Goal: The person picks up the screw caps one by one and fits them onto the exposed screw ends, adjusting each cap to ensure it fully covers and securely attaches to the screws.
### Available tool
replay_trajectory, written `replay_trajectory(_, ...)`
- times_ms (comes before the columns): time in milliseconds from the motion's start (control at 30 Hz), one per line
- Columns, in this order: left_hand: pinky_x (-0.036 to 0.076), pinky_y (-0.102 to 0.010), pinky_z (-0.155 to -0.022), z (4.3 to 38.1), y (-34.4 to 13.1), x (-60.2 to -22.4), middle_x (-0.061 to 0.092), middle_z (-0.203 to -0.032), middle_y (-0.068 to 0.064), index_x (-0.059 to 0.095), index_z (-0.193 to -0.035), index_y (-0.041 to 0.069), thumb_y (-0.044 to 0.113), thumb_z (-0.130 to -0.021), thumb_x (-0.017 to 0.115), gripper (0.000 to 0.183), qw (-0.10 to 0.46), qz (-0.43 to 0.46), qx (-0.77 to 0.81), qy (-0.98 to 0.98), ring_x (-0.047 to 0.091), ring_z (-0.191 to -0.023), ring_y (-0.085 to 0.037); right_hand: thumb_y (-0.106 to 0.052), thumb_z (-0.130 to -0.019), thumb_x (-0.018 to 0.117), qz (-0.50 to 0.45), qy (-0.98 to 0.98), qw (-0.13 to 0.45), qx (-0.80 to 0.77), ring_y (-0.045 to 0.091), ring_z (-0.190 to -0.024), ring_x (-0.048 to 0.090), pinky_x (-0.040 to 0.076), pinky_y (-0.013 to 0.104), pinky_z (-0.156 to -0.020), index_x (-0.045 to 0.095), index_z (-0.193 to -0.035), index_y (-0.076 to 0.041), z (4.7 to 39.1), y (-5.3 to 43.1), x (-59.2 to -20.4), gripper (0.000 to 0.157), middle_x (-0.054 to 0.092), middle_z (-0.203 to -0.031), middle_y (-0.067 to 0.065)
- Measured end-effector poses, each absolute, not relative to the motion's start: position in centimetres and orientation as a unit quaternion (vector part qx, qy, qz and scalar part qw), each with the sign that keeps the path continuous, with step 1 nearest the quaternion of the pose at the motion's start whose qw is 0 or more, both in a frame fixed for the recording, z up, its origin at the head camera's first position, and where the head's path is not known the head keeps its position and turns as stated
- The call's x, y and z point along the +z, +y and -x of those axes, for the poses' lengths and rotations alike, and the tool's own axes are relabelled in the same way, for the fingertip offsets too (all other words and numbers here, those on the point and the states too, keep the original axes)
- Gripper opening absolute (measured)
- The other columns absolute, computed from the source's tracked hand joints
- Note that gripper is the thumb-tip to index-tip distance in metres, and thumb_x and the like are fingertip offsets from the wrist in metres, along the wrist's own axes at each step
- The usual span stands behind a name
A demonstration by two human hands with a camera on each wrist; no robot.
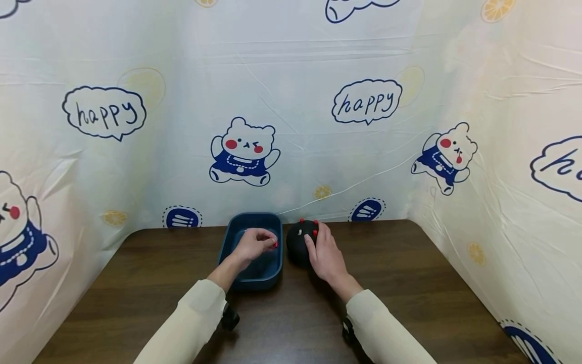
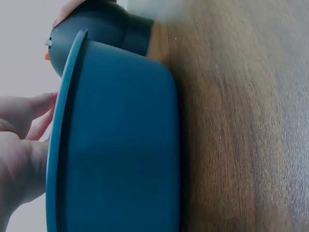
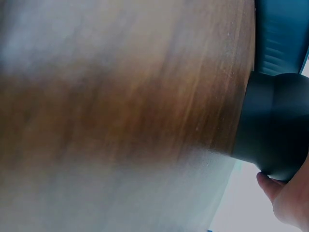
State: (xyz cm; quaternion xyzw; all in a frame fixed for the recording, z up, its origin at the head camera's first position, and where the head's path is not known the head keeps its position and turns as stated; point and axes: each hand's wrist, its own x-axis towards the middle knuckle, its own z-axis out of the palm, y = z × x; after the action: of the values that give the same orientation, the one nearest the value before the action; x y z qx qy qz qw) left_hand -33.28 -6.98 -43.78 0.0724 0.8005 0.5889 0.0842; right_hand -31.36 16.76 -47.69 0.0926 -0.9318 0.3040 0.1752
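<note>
My left hand [image 1: 256, 243] is over the blue tub [image 1: 231, 237], pinching a small red piece [image 1: 275, 245] between thumb and fingertips. In the left wrist view the tub's wall hides part of these fingers. Just right of the tub stands a black rounded object [image 1: 296, 247] on a cylindrical base. Several small red knobs [image 1: 316, 232] and a small pale metallic bit [image 1: 300, 232] show on its top. My right hand [image 1: 326, 253] holds the black object from its right side, thumb on the near face and fingers round the far side.
Both things stand toward the back of the brown wooden table [image 1: 291, 328]. A pale printed curtain [image 1: 291, 76] hangs behind the table and along both sides. Dark wrist devices [image 1: 229, 317] sit under both cream sleeves.
</note>
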Motion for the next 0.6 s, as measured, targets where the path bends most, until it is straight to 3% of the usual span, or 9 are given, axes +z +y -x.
replay_trajectory(200, 0.055, -0.048, -0.097, 33.1, -6.5, -43.3, 0.07, -0.107, -0.013, 0.071, -0.113, 0.0, 0.01, -0.102, 0.063, 0.017, 0.063, -0.08, 0.597, 0.796, 0.068, -0.103, -0.035, -0.058, -0.107, 0.031, -0.091, -0.931, 0.176, 0.306, 0.031, -0.128, 0.051, 0.052, 0.055, -0.1, 0.027, -0.155, -0.007, 31.3, 16.8, -47.6, 0.07, 0.038, -0.154, 0.015)
replay_trajectory(400, 0.055, -0.046, -0.096, 33.1, -5.9, -42.8, 0.072, -0.107, -0.011, 0.072, -0.113, 0.002, 0.011, -0.102, 0.064, 0.017, 0.031, -0.082, 0.592, 0.801, 0.067, -0.098, -0.027, -0.059, -0.107, 0.029, -0.089, -0.932, 0.177, 0.302, 0.032, -0.13, 0.051, 0.051, 0.055, -0.099, 0.027, -0.156, -0.006, 31.3, 16.8, -47.7, 0.072, 0.038, -0.155, 0.015)
replay_trajectory(600, 0.056, -0.043, -0.094, 33.1, -4.9, -42.2, 0.072, -0.105, -0.007, 0.076, -0.106, 0.011, 0.015, -0.1, 0.067, 0.011, -0.012, -0.095, 0.581, 0.808, 0.068, -0.096, -0.023, -0.06, -0.107, 0.028, -0.088, -0.934, 0.175, 0.298, 0.032, -0.132, 0.05, 0.051, 0.055, -0.101, 0.026, -0.156, -0.006, 31.4, 16.7, -47.8, 0.074, 0.037, -0.156, 0.016)
